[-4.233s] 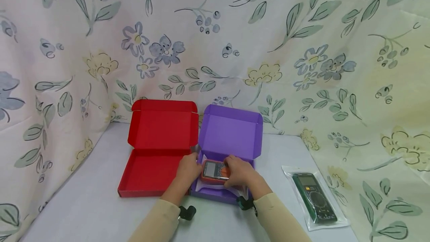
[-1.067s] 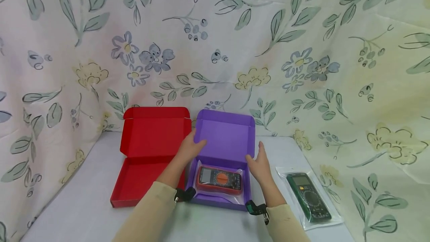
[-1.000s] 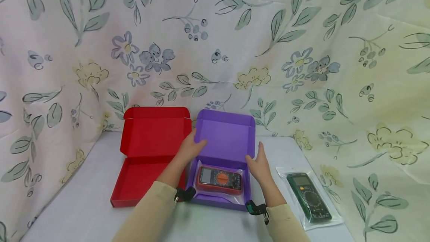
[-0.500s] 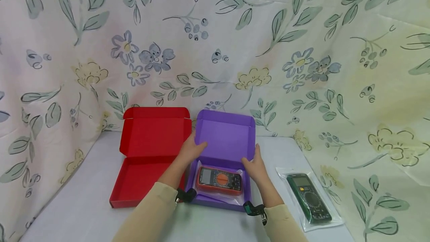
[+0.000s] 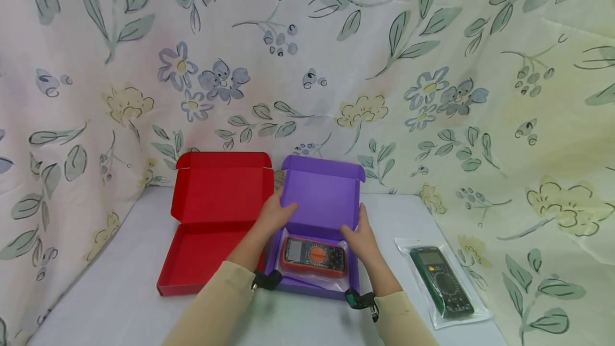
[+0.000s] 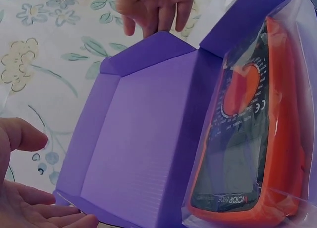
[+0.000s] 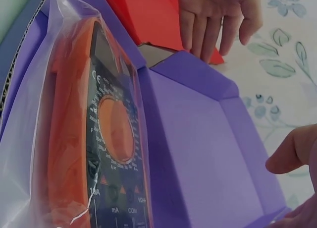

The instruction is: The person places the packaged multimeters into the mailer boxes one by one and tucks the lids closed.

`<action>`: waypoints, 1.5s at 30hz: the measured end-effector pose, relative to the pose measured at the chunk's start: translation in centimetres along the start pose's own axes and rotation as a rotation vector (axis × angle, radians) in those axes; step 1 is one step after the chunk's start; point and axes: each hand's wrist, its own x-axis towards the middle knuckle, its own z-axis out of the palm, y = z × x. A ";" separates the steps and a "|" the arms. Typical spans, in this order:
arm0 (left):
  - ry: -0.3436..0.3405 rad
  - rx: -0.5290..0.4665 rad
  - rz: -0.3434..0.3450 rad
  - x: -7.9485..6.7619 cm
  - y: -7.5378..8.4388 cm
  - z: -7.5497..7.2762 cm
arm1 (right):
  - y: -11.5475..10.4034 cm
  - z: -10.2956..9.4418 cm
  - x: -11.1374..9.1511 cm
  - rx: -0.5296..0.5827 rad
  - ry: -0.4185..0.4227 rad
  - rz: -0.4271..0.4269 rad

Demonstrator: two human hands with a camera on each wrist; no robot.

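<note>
A purple cardboard box [image 5: 322, 196] stands with its lid raised. In its tray lies an orange-and-black multimeter [image 5: 314, 256] in a clear plastic bag, its dial visible in both wrist views [image 7: 116, 130]. My left hand [image 5: 274, 215] is at the lid's left side flap, its fingers extended behind the flap and the thumb in front. At the right side flap, my right hand [image 5: 362, 239] has its fingers extended along the outside. Both flaps are bent inward, and the wrist views show straight fingers against them. Neither hand touches the multimeter.
An open red box [image 5: 221, 191] stands left of the purple one, partly behind my left forearm. A green multimeter [image 5: 442, 282] in a clear bag lies at the right on the white table [image 5: 115, 260]. A floral curtain [image 5: 307, 57] hangs behind.
Earlier, both hands were on the orange multimeter in the purple box; they have since let go and moved to the lid's sides. Lately the right hand moved left and the side flaps bent inward.
</note>
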 end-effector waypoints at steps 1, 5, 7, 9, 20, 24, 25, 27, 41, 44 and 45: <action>0.002 -0.002 0.005 0.0 0.0 0.0 | 0.0 0.1 -0.1 -0.001 -0.002 0.001; 0.012 -0.011 0.002 -0.1 0.1 0.0 | -0.1 0.1 -0.3 0.002 -0.005 0.000; 0.015 -0.014 -0.006 -0.1 0.2 0.0 | -0.2 0.1 -0.4 0.007 -0.002 -0.003; 0.016 -0.021 -0.020 -0.2 0.4 0.0 | -0.1 0.1 -0.5 0.017 0.002 -0.013; 0.035 -0.078 -0.028 -0.9 0.4 0.1 | 0.2 0.3 -1.2 0.072 0.024 -0.030; 0.043 -0.101 -0.018 -1.3 0.4 0.1 | 0.3 0.4 -1.7 0.086 0.037 -0.032; 0.047 -0.101 -0.019 -1.5 0.4 0.0 | 0.3 0.4 -1.9 0.088 0.044 -0.035; 0.053 -0.100 -0.018 -1.8 0.4 0.0 | 0.3 0.4 -2.1 0.090 0.056 -0.037; 0.134 -0.139 -0.019 -3.9 0.2 0.1 | 0.3 0.4 -3.9 0.266 0.144 -0.055; 0.151 -0.142 -0.009 -4.3 0.0 0.1 | 0.3 0.2 -4.4 0.270 0.165 -0.051; 0.155 -0.144 -0.004 -4.4 -0.1 0.1 | 0.4 0.2 -4.5 0.262 0.172 -0.049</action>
